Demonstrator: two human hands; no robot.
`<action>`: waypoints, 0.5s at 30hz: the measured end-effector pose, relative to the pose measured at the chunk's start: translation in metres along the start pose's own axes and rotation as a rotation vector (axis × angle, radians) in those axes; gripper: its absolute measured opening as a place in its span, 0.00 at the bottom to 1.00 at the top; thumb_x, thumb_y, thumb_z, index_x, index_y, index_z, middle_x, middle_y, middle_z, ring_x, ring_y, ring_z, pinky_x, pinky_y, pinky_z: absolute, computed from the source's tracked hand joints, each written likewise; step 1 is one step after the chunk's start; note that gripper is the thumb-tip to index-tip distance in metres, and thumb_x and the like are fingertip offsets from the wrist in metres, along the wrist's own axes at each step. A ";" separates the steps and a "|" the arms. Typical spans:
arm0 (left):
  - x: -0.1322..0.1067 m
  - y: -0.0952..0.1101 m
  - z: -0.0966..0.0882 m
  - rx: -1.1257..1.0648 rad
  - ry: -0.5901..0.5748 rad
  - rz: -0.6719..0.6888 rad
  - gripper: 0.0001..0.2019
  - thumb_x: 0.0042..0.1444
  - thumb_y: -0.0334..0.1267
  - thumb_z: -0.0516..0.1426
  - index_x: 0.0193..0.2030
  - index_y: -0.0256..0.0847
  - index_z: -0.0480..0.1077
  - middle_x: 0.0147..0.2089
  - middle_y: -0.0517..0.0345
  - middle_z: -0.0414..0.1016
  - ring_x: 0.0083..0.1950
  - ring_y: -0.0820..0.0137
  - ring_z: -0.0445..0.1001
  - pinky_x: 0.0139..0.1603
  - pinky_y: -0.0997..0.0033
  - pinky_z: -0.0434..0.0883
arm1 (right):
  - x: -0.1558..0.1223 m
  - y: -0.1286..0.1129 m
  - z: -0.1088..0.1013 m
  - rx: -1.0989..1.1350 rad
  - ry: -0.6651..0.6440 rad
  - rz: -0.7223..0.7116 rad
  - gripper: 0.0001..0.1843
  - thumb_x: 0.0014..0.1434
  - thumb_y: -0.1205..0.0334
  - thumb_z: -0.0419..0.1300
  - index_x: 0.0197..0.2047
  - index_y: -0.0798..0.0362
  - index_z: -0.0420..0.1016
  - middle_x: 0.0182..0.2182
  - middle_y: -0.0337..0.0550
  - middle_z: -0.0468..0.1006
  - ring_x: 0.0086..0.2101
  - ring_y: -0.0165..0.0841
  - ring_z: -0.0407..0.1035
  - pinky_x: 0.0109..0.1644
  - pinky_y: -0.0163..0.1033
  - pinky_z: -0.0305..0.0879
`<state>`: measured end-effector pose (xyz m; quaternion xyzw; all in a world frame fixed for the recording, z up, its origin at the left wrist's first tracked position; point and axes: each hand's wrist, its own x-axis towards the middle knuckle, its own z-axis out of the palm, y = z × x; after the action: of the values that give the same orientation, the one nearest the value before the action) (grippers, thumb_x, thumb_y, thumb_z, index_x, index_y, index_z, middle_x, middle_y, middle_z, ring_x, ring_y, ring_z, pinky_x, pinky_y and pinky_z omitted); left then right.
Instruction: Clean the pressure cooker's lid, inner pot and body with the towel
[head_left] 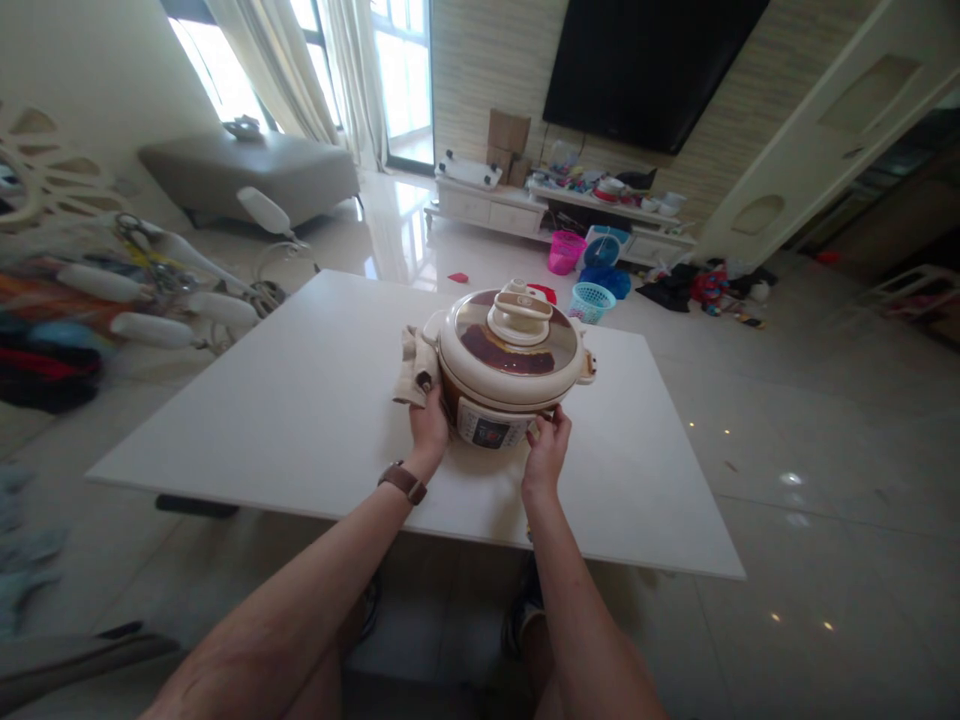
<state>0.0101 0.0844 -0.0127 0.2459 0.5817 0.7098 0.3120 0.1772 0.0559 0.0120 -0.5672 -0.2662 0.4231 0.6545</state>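
Note:
A cream and brown electric pressure cooker (491,395) stands on the white table (300,400), its control panel facing me. Its lid (517,340) is on, with a see-through window and a raised cream handle. My left hand (430,425) grips the lower left side; its fingertips are partly hidden. Just above that hand, a folded beige cloth (411,368) rests against the cooker's left side, a small dark spot at its lower edge. With bent fingers, my right hand (547,450) holds the lower right front. A brown watch (403,482) is on my left wrist.
Beyond the table are a pink basket (566,252), a light blue basket (591,302) and a low white cabinet (487,210) loaded with items. A white-armed lamp-like frame (187,310) stands close to the table's left edge. A grey bench (255,175) is by the window.

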 end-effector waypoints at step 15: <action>-0.047 0.006 0.009 0.074 0.012 0.120 0.18 0.66 0.45 0.61 0.59 0.44 0.78 0.68 0.48 0.78 0.80 0.62 0.62 0.81 0.61 0.57 | 0.001 0.002 0.001 0.013 -0.004 -0.010 0.31 0.52 0.48 0.62 0.58 0.46 0.68 0.60 0.45 0.75 0.58 0.38 0.70 0.57 0.44 0.69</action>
<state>0.0476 0.0554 -0.0042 0.2873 0.5937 0.7066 0.2562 0.1766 0.0572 0.0100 -0.5608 -0.2675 0.4225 0.6599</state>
